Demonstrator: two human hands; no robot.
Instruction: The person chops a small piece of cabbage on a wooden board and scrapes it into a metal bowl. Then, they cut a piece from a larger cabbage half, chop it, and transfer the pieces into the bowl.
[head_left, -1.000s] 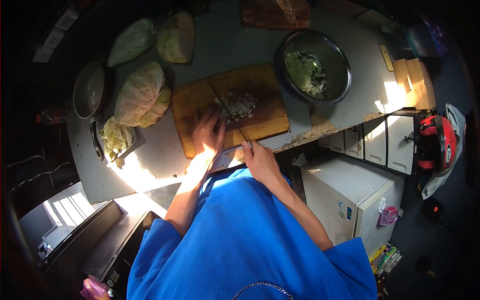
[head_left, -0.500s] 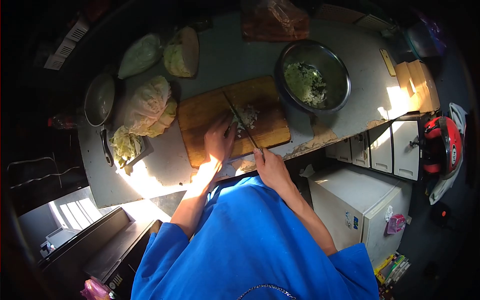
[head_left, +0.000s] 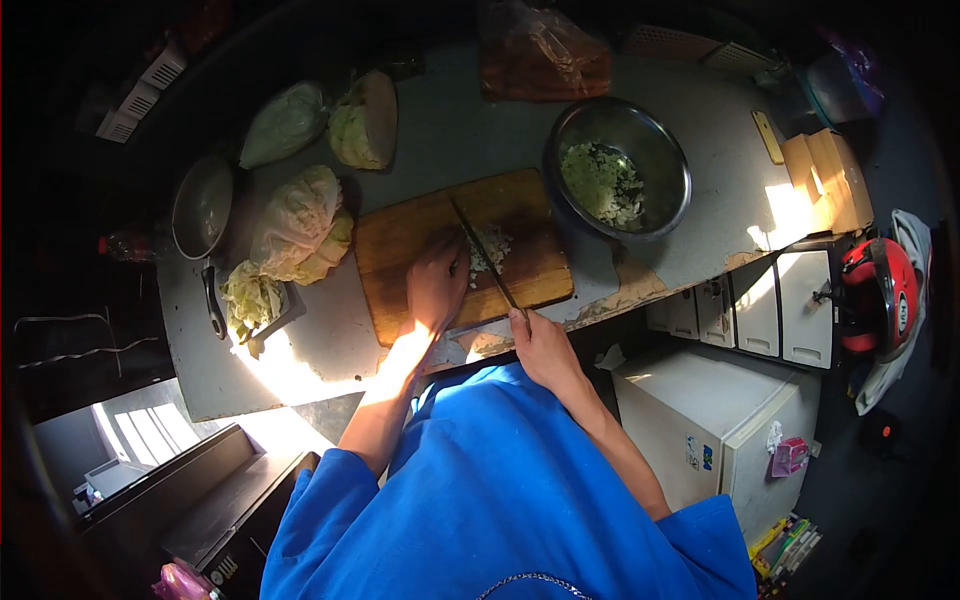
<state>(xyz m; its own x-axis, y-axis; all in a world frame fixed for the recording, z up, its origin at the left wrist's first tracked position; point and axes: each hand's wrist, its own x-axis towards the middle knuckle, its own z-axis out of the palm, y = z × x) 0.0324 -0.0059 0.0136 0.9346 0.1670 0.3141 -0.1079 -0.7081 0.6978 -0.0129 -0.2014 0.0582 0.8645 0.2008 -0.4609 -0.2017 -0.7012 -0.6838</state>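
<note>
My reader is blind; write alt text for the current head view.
Right hand grips a long dark knife by chopped whitish pieces on a rectangular brown wooden board, the left hand beside the blade. Right of the board stands a round silver metal bowl.

A white oval logo on the glossy red, rounded helmet appears to read KYT; blue letters, probably RSA, mark the white, box-shaped metal appliance.
</note>
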